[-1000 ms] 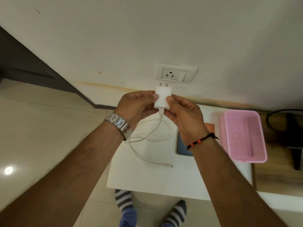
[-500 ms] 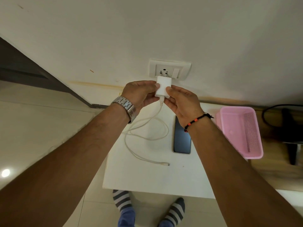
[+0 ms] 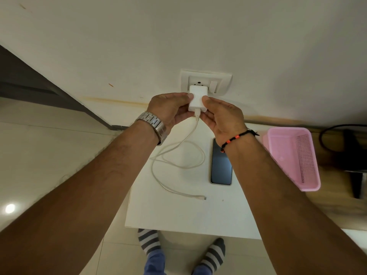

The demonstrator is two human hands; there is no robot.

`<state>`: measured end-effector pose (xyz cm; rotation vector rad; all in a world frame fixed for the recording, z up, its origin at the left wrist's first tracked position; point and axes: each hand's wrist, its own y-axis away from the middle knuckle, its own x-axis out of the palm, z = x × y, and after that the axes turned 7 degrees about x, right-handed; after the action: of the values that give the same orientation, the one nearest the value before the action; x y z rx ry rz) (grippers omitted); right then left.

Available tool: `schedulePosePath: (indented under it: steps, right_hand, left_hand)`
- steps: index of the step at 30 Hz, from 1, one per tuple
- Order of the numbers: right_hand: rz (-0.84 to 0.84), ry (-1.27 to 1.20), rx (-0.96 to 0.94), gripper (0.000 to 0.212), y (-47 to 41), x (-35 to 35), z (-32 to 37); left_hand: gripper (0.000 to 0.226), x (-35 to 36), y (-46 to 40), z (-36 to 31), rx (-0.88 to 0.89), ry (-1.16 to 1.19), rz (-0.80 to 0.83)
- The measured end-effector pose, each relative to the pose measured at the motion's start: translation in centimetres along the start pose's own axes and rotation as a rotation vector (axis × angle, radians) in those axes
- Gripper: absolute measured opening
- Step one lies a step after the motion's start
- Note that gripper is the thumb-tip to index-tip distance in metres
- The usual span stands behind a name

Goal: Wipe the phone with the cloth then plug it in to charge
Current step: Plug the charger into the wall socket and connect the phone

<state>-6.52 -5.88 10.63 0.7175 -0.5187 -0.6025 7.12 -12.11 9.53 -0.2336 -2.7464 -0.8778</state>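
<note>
Head view: both forearms are stretched forward and slightly upward toward the wall, converging on a white charger adapter [image 3: 198, 98] held against the wall socket [image 3: 206, 81]. The left hand [image 3: 170, 109] is curled round the adapter's left side, its thumb pressed near the upper left corner; a metal wristwatch [image 3: 154, 125] is worn on that wrist. The right hand [image 3: 224, 116] pinches the adapter's right side between thumb and fingers, and a black and orange beaded bracelet [image 3: 236, 138] is tied around its wrist. The adapter's top edge meets the socket plate just below the earth hole; whether the pins are fully seated cannot be told.

A white charging cable [image 3: 178, 155] hangs from the adapter's underside, drops to the white table [image 3: 178, 215], forms a loose loop there and ends in a free connector [image 3: 201, 198] lying on the tabletop, well apart from the phone. The smartphone [image 3: 221, 165] lies flat, screen up and dark, just right of the cable loop, its upper end partly covered by the right wrist. The screen appears smooth and reflective.

A pink plastic basket [image 3: 294, 157] sits to the right of the phone at the table's edge. Striped socks [image 3: 151, 243] are visible on the tiled floor below the table.
</note>
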Motion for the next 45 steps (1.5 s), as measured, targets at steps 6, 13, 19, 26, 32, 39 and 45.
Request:
schedulePosePath:
  steps: [6,13,19,26,32,39,45]
  right_hand:
    - [-0.04,-0.01,0.007,0.029,-0.3,0.4,0.1]
    - [-0.03,0.017,0.002,0.021,-0.8,0.7,0.4]
    - [0.018,0.066,0.054,0.041,-0.1,-1.0,-1.1]
    - [0.044,0.156,0.188,0.034,1.9,-3.8,-9.3]
    - [0.271,0.11,0.24,0.037,3.1,0.1,-13.6]
    - [0.404,0.696,0.154,0.036,3.9,1.1,-15.7]
    - [0.267,0.439,0.239,0.026,3.2,-0.5,-15.2]
  left_hand:
    - [0.013,0.6,-0.4,0.0,0.014,-0.019,-0.027]
    - [0.026,0.7,-1.5,-0.8,0.03,-0.135,-0.016]
    - [0.045,-1.2,-0.4,-0.9,0.018,-0.38,0.031]
    - [0.045,-7.8,4.5,3.2,0.095,-0.706,0.325]
    - [0.022,-11.3,4.2,6.5,0.084,-0.756,0.33]
    - [0.015,-9.7,1.0,4.2,0.07,-0.334,-0.033]
    - [0.022,-9.3,0.2,2.8,0.092,-0.301,-0.037]
